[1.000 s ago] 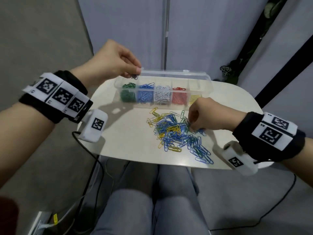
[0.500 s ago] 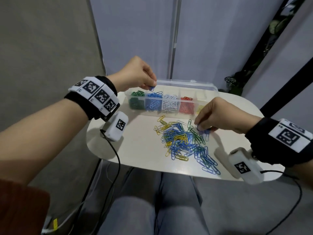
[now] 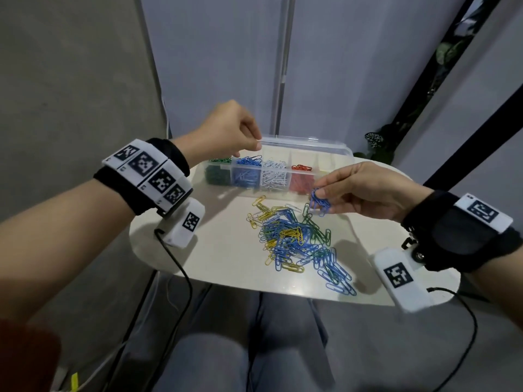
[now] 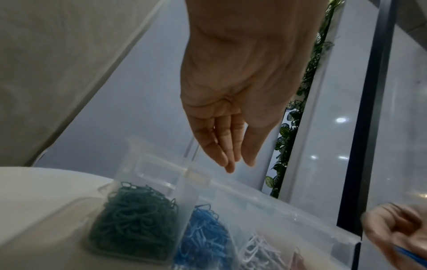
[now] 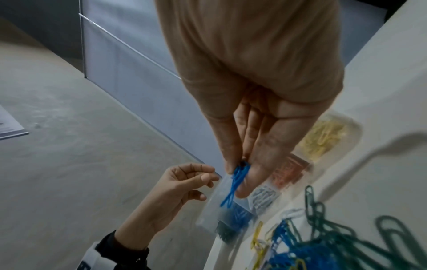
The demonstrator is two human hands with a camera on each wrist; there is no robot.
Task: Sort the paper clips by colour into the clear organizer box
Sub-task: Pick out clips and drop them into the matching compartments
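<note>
Head view: a person sits at a small white table (image 3: 215, 250) with the clear organizer box (image 3: 307, 142) at its far edge and a loose pile of paper clips (image 3: 294, 241) in the middle.
Right hand: the right hand (image 3: 365, 190) pinches a small bunch of blue clips (image 3: 319, 200) between thumb and fingertips, lifted off the table between pile and box.
Why held so: probably gathered several of one colour at once, so a single trip to the blue compartment does the work.
Left hand: the left hand (image 3: 226, 131) hangs over the green and blue end of the box, fingers loosely drawn toward the thumb; the left wrist view shows them fairly straight and holding nothing.
Why there: likely just above the compartments it serves, ready to go back to the pile.
Box layout: lid open and tipped back, giving free access from above.
Compartments, left to right: green clips (image 3: 218, 174), blue (image 3: 246, 172), white (image 3: 274, 176), red (image 3: 301, 179); the right wrist view shows yellow clips (image 5: 323, 137) in the end one.
Still on the table: mostly blue, with yellow, green and a few white clips tangled together, near the box but apart from it.
Progress: judged partway; each compartment is stocked, yet the pile is large.
</note>
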